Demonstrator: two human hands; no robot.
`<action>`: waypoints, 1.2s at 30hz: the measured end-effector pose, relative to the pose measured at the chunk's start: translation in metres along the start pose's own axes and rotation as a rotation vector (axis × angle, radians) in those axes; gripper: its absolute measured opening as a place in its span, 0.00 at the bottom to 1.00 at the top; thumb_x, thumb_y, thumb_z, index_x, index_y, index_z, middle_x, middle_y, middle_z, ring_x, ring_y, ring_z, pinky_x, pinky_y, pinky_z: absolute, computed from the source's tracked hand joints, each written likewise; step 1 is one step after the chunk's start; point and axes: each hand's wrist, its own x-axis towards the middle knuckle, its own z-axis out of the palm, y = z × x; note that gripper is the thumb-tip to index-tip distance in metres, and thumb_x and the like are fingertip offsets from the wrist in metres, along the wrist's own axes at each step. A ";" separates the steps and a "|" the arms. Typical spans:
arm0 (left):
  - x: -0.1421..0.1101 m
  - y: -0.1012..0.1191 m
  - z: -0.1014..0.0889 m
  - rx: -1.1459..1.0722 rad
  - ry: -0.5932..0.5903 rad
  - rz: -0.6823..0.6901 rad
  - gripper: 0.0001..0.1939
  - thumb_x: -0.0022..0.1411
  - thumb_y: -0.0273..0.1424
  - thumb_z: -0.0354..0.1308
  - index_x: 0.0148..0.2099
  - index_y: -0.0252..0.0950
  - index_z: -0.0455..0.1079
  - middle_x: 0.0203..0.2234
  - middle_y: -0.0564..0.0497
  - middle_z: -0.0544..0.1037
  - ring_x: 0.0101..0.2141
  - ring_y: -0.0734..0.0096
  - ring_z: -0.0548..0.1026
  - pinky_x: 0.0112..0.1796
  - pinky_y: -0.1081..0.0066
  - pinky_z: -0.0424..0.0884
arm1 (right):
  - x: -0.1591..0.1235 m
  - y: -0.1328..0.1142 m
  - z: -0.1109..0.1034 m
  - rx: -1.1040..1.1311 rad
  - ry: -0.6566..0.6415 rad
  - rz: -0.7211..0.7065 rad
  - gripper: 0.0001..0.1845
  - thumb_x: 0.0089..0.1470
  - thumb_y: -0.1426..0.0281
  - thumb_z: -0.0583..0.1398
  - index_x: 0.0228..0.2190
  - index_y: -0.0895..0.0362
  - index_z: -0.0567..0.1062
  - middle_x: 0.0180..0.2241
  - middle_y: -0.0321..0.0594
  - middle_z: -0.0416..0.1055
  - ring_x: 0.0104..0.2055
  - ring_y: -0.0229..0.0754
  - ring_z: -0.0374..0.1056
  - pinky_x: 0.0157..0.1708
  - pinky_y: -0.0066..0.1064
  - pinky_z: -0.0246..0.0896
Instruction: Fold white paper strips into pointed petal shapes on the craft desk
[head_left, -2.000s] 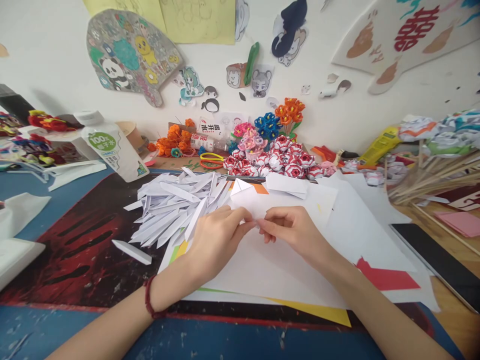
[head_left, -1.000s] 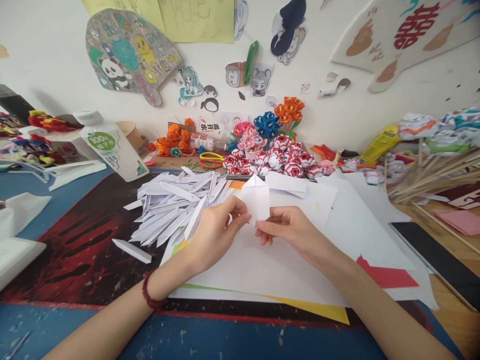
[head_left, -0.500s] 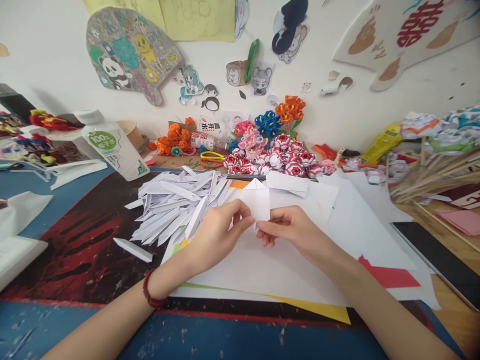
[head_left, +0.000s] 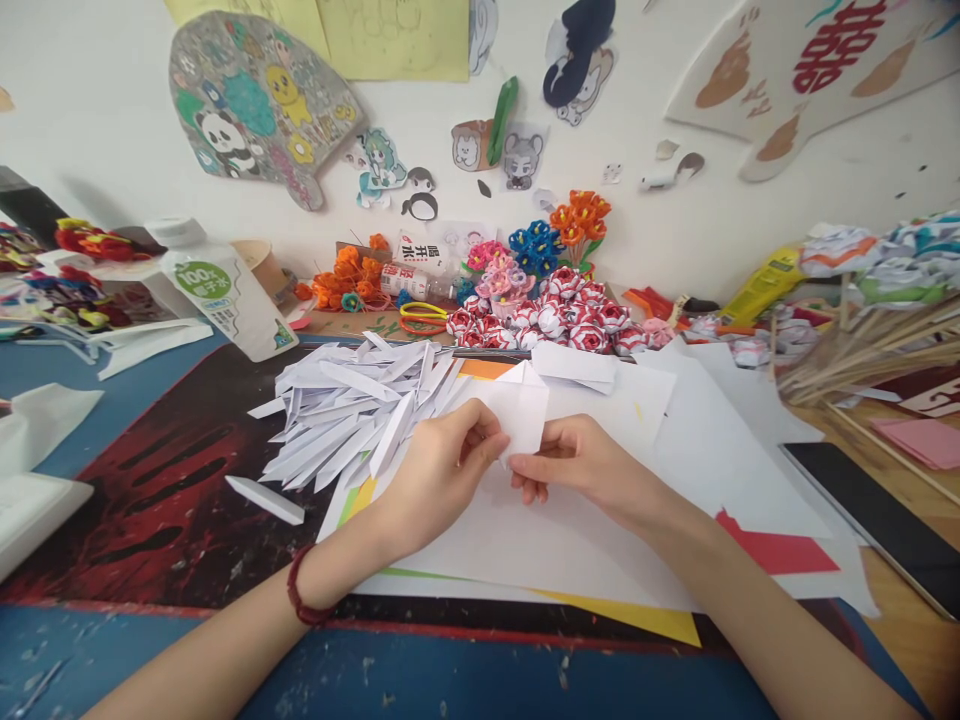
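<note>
A small white sheet of paper (head_left: 523, 410), its far end folded to a point, stands between my two hands above larger white sheets (head_left: 525, 540). My left hand (head_left: 454, 465) pinches its lower left corner between thumb and fingers. At the lower right corner, my right hand (head_left: 574, 458) holds the same paper, thumb toward me and fingers curled behind. A heap of folded white paper strips (head_left: 352, 410) lies just left of my hands, and one loose strip (head_left: 266, 499) rests apart on the dark mat. Behind the held paper is a folded white piece (head_left: 574, 368).
Red and white paper flowers (head_left: 559, 320) line the back by the wall. A white bottle (head_left: 225, 290) stands back left. To the right are a black tablet-like slab (head_left: 877, 520), thin wooden sticks (head_left: 847, 350) and a red paper scrap (head_left: 784, 552).
The held paper has tilted, its pointed far end leaning to the right. Both hands keep their pinch on it and have barely shifted.
</note>
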 end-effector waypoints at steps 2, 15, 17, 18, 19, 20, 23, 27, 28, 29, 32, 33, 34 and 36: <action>0.000 0.000 0.000 0.005 0.004 0.003 0.05 0.64 0.28 0.52 0.33 0.36 0.63 0.24 0.56 0.72 0.27 0.75 0.70 0.29 0.74 0.62 | 0.000 -0.001 0.001 -0.009 0.006 0.000 0.11 0.51 0.66 0.64 0.28 0.62 0.76 0.26 0.41 0.74 0.26 0.37 0.69 0.29 0.29 0.64; -0.004 0.001 0.003 0.067 0.027 0.037 0.05 0.64 0.29 0.51 0.34 0.36 0.63 0.24 0.56 0.72 0.25 0.75 0.69 0.28 0.74 0.61 | 0.000 -0.002 0.007 -0.042 0.102 -0.014 0.09 0.47 0.67 0.66 0.25 0.62 0.76 0.24 0.39 0.73 0.23 0.36 0.69 0.25 0.26 0.64; -0.004 0.000 0.003 0.078 0.028 0.042 0.05 0.64 0.29 0.51 0.34 0.36 0.63 0.24 0.56 0.72 0.25 0.75 0.69 0.28 0.74 0.61 | 0.000 -0.003 0.008 -0.047 0.105 -0.016 0.09 0.47 0.68 0.66 0.25 0.62 0.76 0.24 0.39 0.73 0.24 0.36 0.69 0.25 0.26 0.64; -0.004 0.000 0.003 0.082 0.028 0.043 0.05 0.64 0.29 0.51 0.34 0.36 0.63 0.24 0.56 0.72 0.25 0.75 0.69 0.28 0.74 0.61 | 0.000 -0.003 0.008 -0.050 0.106 -0.017 0.08 0.47 0.68 0.66 0.26 0.62 0.76 0.24 0.38 0.73 0.24 0.36 0.69 0.25 0.26 0.65; -0.004 0.000 0.003 0.086 0.028 0.045 0.05 0.64 0.29 0.51 0.34 0.36 0.63 0.24 0.56 0.72 0.25 0.75 0.69 0.28 0.74 0.61 | 0.000 -0.003 0.008 -0.056 0.103 -0.018 0.08 0.47 0.68 0.66 0.26 0.61 0.76 0.23 0.38 0.73 0.24 0.36 0.68 0.26 0.26 0.65; -0.004 0.000 0.002 0.090 0.028 0.046 0.05 0.64 0.29 0.51 0.33 0.36 0.63 0.24 0.56 0.72 0.25 0.75 0.69 0.28 0.74 0.61 | 0.000 -0.003 0.008 -0.064 0.108 -0.025 0.08 0.47 0.68 0.66 0.27 0.61 0.77 0.23 0.37 0.72 0.24 0.36 0.68 0.26 0.26 0.65; -0.003 0.000 0.002 0.100 0.029 0.049 0.06 0.64 0.29 0.51 0.33 0.36 0.63 0.24 0.55 0.72 0.25 0.74 0.69 0.28 0.74 0.61 | 0.000 -0.003 0.009 -0.089 0.131 -0.038 0.08 0.46 0.67 0.66 0.28 0.60 0.77 0.22 0.36 0.71 0.24 0.36 0.67 0.26 0.26 0.64; -0.003 0.000 0.001 0.102 0.017 0.056 0.06 0.64 0.29 0.50 0.33 0.36 0.64 0.24 0.55 0.72 0.25 0.74 0.69 0.28 0.74 0.62 | 0.001 -0.002 0.009 -0.106 0.149 -0.058 0.09 0.47 0.65 0.65 0.28 0.59 0.77 0.23 0.37 0.71 0.25 0.36 0.67 0.26 0.27 0.64; -0.004 0.000 0.001 0.102 0.015 0.058 0.06 0.64 0.29 0.50 0.33 0.36 0.64 0.24 0.55 0.72 0.26 0.74 0.70 0.28 0.74 0.62 | 0.001 -0.002 0.009 -0.109 0.150 -0.059 0.10 0.48 0.64 0.65 0.28 0.59 0.77 0.24 0.37 0.71 0.25 0.37 0.67 0.26 0.28 0.64; -0.004 0.000 0.002 0.103 0.015 0.059 0.06 0.64 0.29 0.50 0.33 0.36 0.64 0.24 0.55 0.72 0.26 0.74 0.70 0.28 0.74 0.62 | 0.002 -0.001 0.009 -0.111 0.150 -0.060 0.10 0.48 0.64 0.65 0.28 0.59 0.77 0.24 0.37 0.71 0.25 0.37 0.67 0.26 0.28 0.64; -0.005 -0.001 0.003 0.107 0.021 0.075 0.06 0.64 0.29 0.51 0.33 0.37 0.63 0.24 0.55 0.73 0.26 0.74 0.70 0.28 0.74 0.62 | 0.003 -0.001 0.008 -0.116 0.152 -0.060 0.11 0.47 0.63 0.65 0.27 0.60 0.77 0.23 0.37 0.71 0.25 0.37 0.66 0.26 0.28 0.64; -0.005 -0.001 0.003 0.112 0.023 0.080 0.05 0.64 0.28 0.51 0.33 0.37 0.63 0.25 0.55 0.73 0.26 0.74 0.70 0.28 0.75 0.62 | 0.003 0.000 0.008 -0.117 0.155 -0.058 0.11 0.47 0.63 0.65 0.27 0.60 0.77 0.23 0.38 0.71 0.25 0.37 0.67 0.26 0.28 0.64; -0.005 0.000 0.004 0.118 0.026 0.082 0.05 0.64 0.28 0.51 0.33 0.36 0.63 0.25 0.55 0.73 0.26 0.75 0.70 0.29 0.75 0.62 | 0.003 0.000 0.008 -0.116 0.160 -0.055 0.11 0.47 0.63 0.65 0.27 0.60 0.77 0.24 0.38 0.71 0.25 0.37 0.67 0.26 0.28 0.64; -0.004 0.001 0.004 0.117 0.024 0.072 0.06 0.64 0.28 0.51 0.33 0.36 0.63 0.25 0.55 0.73 0.26 0.75 0.70 0.29 0.74 0.62 | 0.002 0.000 0.008 -0.115 0.172 -0.048 0.11 0.47 0.64 0.65 0.27 0.60 0.77 0.24 0.39 0.72 0.26 0.37 0.67 0.27 0.28 0.64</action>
